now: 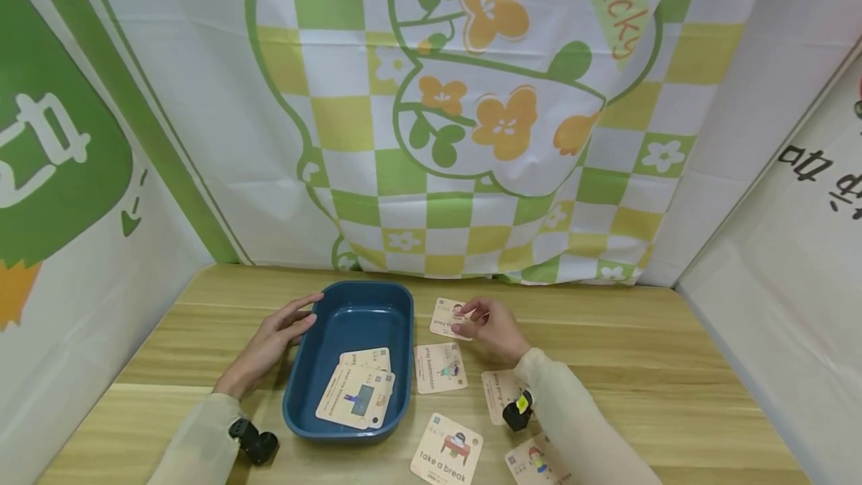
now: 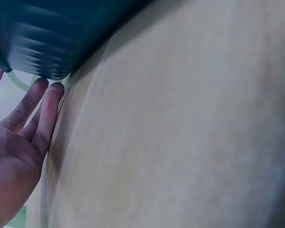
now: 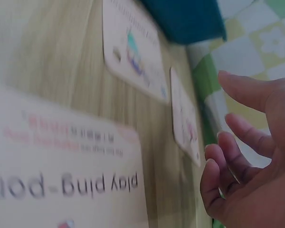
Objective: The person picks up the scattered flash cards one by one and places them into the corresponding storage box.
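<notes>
My left hand (image 1: 268, 341) rests with extended fingers (image 2: 50, 107) against the left side of a blue tray (image 1: 364, 324). Inside that tray, toward the near end, lies a small overlapping pile of picture cards (image 1: 346, 399). My right hand (image 1: 497, 329) hovers at a picture card (image 1: 443, 315) to the right of the tray's far end. In the right wrist view its fingers (image 3: 242, 130) are loosely bent, thumb apart, with nothing between them; that card (image 3: 183, 118) lies flat on the table. Just nearer is the "play badminton" card (image 1: 434, 376).
A "take a break" card (image 1: 441, 449) lies near the front. The "play ping-pong" card (image 3: 80, 175) and another card (image 1: 528, 462) are partly covered by my right forearm in the head view. Printed cloth (image 1: 444, 223) hangs behind the wooden table (image 1: 606, 350).
</notes>
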The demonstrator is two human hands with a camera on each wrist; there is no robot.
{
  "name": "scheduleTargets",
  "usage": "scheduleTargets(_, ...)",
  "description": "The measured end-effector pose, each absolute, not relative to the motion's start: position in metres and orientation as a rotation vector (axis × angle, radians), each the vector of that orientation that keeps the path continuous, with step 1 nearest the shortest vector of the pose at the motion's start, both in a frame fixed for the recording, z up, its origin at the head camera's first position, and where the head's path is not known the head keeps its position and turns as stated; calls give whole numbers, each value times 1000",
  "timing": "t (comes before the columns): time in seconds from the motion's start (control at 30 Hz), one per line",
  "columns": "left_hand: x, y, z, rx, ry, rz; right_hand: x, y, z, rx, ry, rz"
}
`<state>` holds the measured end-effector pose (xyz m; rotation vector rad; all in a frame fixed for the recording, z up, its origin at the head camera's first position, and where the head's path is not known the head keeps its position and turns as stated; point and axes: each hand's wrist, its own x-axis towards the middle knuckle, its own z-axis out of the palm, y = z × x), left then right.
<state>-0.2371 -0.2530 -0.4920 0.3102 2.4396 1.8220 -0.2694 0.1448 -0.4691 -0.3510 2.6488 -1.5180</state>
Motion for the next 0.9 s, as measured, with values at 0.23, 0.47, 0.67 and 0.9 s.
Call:
scheduleTargets(0.23,-237,-253,-493,309,2432,1832,-281,150,-475,-228,2737,-1390)
scheduleTargets(0.47,-238,-253,-492,297,2434,1823,-289,151,-476,-195,2817,-1206)
scheduleTargets(0.67,-238,-252,-491,289,2438,1819,-293,152,-476,-215,2845,-1093)
scheduleTargets(0.9,-238,-253,-492,290,2439,1817,-295,152,-479,-241,2892,-961)
